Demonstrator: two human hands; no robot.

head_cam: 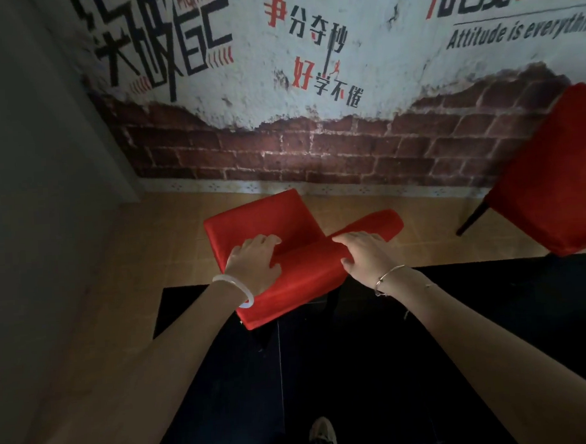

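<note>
A red upholstered chair (260, 220) stands below me, its seat toward the wall and its backrest top (308, 265) running diagonally toward me. My left hand (253, 262), with a white bangle on the wrist, grips the left part of the backrest top. My right hand (365, 255), wearing a thin bracelet, holds the backrest top further right, fingers curled over its far side. The chair's dark legs are mostly hidden under the seat.
A second red chair (556, 174) stands at the right. A wall with printed brick and slogans (314, 145) closes the far side, and a grey wall (34, 169) the left. Tan floor tiles (162, 236) meet a black mat (362, 372); my shoe (323, 432) shows at the bottom.
</note>
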